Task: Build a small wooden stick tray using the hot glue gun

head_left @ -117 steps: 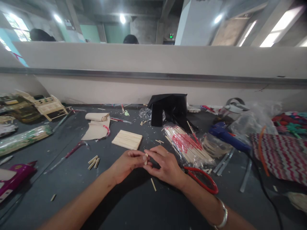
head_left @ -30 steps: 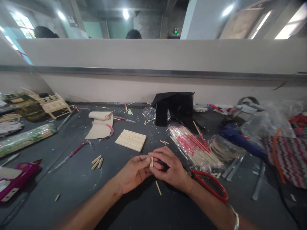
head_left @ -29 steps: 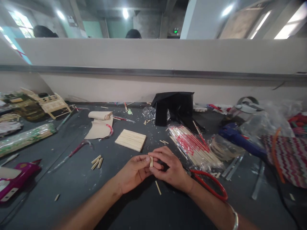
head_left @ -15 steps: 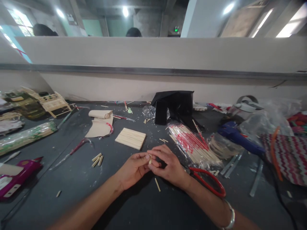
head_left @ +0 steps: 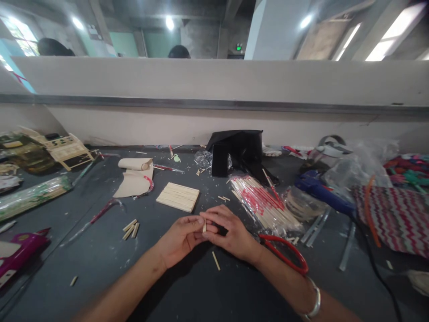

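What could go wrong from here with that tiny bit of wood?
The small wooden piece is so little that it might slip from the left hand and right hand. The right hand could bump the red-handled tool close by. The loose stick near both hands could get brushed aside.

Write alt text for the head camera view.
A person's left hand and right hand hold a small wooden piece over a dark, cluttered table. Beyond them lies a flat wooden panel; a red handle shows beside the right wrist.
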A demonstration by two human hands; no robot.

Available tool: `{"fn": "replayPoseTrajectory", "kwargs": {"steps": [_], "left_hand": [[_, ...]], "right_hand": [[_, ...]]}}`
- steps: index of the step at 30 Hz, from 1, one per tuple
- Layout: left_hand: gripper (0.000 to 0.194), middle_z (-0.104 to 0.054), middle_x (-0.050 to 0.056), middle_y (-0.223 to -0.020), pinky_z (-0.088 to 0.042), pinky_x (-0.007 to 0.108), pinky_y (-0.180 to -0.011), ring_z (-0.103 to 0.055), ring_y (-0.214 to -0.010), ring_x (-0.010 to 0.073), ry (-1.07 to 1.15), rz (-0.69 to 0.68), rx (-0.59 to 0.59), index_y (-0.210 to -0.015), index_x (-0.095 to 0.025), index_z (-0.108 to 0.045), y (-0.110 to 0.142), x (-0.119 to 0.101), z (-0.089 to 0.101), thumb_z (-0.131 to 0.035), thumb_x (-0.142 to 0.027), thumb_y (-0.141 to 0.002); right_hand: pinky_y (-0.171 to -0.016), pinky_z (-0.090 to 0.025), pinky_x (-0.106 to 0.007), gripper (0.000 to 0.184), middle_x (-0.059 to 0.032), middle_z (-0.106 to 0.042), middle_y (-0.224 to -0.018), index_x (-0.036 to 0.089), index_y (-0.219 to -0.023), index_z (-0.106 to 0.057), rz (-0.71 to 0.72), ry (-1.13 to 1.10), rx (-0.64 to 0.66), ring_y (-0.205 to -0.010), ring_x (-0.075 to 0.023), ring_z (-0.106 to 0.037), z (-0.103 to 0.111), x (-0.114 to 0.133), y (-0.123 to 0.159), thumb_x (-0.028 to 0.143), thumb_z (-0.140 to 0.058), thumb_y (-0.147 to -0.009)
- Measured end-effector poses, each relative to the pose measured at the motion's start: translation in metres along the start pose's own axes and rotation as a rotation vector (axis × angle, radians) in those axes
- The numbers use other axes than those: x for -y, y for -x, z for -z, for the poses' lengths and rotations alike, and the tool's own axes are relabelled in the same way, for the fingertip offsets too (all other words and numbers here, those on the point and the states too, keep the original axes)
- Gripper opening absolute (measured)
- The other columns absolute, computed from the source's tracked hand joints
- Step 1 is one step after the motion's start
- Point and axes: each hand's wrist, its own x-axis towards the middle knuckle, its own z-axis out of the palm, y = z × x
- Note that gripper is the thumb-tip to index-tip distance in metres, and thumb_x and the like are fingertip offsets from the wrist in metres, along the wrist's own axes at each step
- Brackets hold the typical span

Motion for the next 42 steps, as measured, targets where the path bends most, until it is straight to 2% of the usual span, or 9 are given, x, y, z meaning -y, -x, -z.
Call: {"fn": "replayPoseTrajectory", "kwargs": {"steps": [8, 16, 19, 25, 33, 42], "left_hand": [[0.011, -0.073, 0.012, -0.077, -0.049, 0.022, -0.07, -0.067, -0.07, 0.0142, -0.047, -0.024, -0.083, -0.081, -0.007, -0.07, -0.0004, 0.0002, -0.0021, -0.068, -0.016, -0.076], [0.011, -0.073, 0.011, -0.078, -0.049, 0.022, -0.074, -0.067, -0.072, 0.0139, -0.081, -0.032, -0.115, -0.079, -0.008, -0.072, 0.0018, 0.0015, -0.0055, -0.07, -0.017, -0.073], [0.014, -0.073, 0.012, -0.079, -0.049, 0.023, -0.074, -0.066, -0.07, 0.014, -0.047, 0.0, -0.089, -0.082, -0.006, -0.072, 0.0016, 0.0007, -0.0041, -0.067, -0.017, -0.075], [0.02, -0.073, 0.015, -0.088, -0.047, 0.028, -0.084, -0.067, -0.077, 0.0154, 0.053, 0.006, 0.02, -0.092, -0.006, -0.071, 0.0032, -0.0011, -0.0032, -0.058, -0.018, -0.083], [0.012, -0.073, 0.013, -0.084, -0.047, 0.023, -0.079, -0.067, -0.075, 0.0133, 0.073, -0.003, 0.035, -0.084, -0.007, -0.071, 0.0021, 0.0011, -0.006, -0.063, -0.016, -0.081], [0.013, -0.073, 0.011, -0.081, -0.047, 0.022, -0.078, -0.065, -0.074, 0.0125, 0.064, -0.009, 0.016, -0.084, -0.008, -0.071, 0.0027, 0.0019, -0.0078, -0.066, -0.019, -0.079]], "right_hand": [[-0.09, -0.046, -0.038, 0.052, -0.007, -0.061, -0.109, 0.023, -0.122, -0.056, -0.051, -0.001, 0.019, -0.102, -0.021, -0.054, -0.001, -0.0026, 0.0015, 0.025, -0.075, -0.073], [-0.085, -0.048, -0.036, 0.032, -0.0066, -0.063, -0.102, 0.021, -0.106, -0.064, -0.007, 0.089, 0.003, -0.095, -0.0201, -0.056, -0.0001, -0.0005, -0.0003, 0.023, -0.071, -0.075], [-0.082, -0.049, -0.035, 0.03, -0.0068, -0.064, -0.101, 0.021, -0.105, -0.064, 0.027, 0.094, -0.015, -0.093, -0.0202, -0.056, -0.0006, -0.001, -0.0007, 0.022, -0.07, -0.075], [-0.084, -0.05, -0.034, 0.038, -0.0064, -0.061, -0.105, 0.024, -0.112, -0.062, 0.024, -0.007, -0.083, -0.097, -0.0193, -0.058, 0.0003, -0.0014, 0.0005, 0.019, -0.069, -0.076], [-0.084, -0.051, -0.034, 0.036, -0.0067, -0.062, -0.105, 0.023, -0.111, -0.063, 0.025, -0.052, -0.076, -0.096, -0.0192, -0.06, 0.0022, 0.0029, -0.0008, 0.021, -0.069, -0.076], [-0.084, -0.051, -0.035, 0.035, -0.0071, -0.062, -0.105, 0.024, -0.112, -0.062, 0.043, -0.018, -0.072, -0.097, -0.0203, -0.06, 0.002, 0.0023, -0.001, 0.023, -0.067, -0.078]]}}
